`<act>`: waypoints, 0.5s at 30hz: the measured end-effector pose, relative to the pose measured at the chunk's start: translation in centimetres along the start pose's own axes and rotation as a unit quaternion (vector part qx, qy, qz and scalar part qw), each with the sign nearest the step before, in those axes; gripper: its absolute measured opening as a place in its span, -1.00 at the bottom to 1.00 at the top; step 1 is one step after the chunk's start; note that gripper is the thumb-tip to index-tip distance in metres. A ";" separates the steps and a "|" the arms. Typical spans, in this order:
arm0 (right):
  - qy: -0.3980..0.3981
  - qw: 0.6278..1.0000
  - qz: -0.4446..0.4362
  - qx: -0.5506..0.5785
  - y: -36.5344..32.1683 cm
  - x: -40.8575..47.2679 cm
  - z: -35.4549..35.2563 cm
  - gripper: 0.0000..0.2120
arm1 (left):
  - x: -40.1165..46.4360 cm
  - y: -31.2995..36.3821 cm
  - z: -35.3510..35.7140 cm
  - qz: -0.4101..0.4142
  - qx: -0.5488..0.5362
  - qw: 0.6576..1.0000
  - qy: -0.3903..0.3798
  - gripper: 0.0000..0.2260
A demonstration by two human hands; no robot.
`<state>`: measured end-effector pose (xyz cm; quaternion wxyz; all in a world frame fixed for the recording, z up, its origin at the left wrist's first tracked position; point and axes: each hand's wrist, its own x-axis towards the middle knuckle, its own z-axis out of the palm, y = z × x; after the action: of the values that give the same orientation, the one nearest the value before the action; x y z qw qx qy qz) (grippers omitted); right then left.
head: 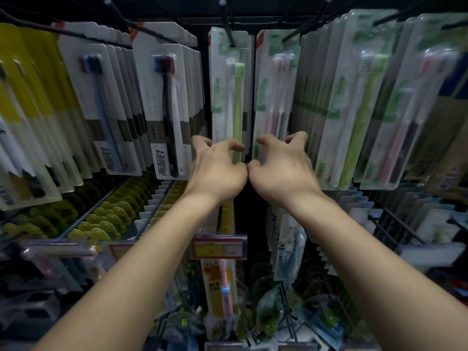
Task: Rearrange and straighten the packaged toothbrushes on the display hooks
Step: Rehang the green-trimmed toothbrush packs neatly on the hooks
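Printed Chinese characters ran up the lower edge of the white card packs with black and white toothbrushes (pixel 166 110), and the same dark lettering showed on the neighbouring white card pack with a pale blue toothbrush (pixel 101 107); other small print on the packs was too blurred to read. A red and yellow price label (pixel 219 247) hung on a lower rail, its figures illegible.

The clear blister pack holding a white and a lime-green toothbrush (pixel 231 97) hung upright from a black wire display hook (pixel 228 24) at the centre of the rack. Just beside it on the right hung a clear blister pack with pink toothbrushes (pixel 274 97), tilted slightly. The left hand (pixel 217 168) reached to the bottom of the green pack, fingers curled round its lower edge. The right hand (pixel 283 165) met the pink pack's lower end with fingers bent like claws over it; whether they truly gripped it could not be told. The two thumbs touched knuckle to knuckle between the packs.

Further right hung thick rows of green and pink blister packs (pixel 354 110); to the far left were yellow-backed packs (pixel 27 97). Below ran rails of yellow-tabbed goods (pixel 106 219) and a child's pink toothbrush on a yellow card (pixel 222 287). The dark rack filled the dimly lit view.
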<state>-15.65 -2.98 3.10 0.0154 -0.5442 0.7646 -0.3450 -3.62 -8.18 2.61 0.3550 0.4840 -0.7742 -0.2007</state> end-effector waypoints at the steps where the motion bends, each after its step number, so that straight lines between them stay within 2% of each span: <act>1: 0.005 1.000 0.000 0.011 -0.1 -0.1 0.1 -0.48 | 0.0 0.0 0.0 0.000 -0.004 1.000 0.004 -0.69; 6: 0.048 0.997 -0.014 0.053 -0.3 -0.8 0.4 -0.64 | -0.2 0.2 0.0 -0.010 -0.036 0.998 0.046 -0.93; 9: 0.078 0.994 -0.017 0.073 -0.4 -1.1 0.6 -0.77 | -0.2 0.4 0.2 -0.021 -0.037 0.997 0.065 -0.94; 15: 0.154 0.980 -0.039 0.116 -0.5 -2.0 0.7 -0.60 | -0.7 0.6 0.4 -0.023 -0.027 0.994 0.100 -0.77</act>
<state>-14.17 -1.70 2.11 -0.0527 -0.5085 0.6907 -0.5114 -4.06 -7.33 2.48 0.4387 0.5096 -0.7178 -0.1805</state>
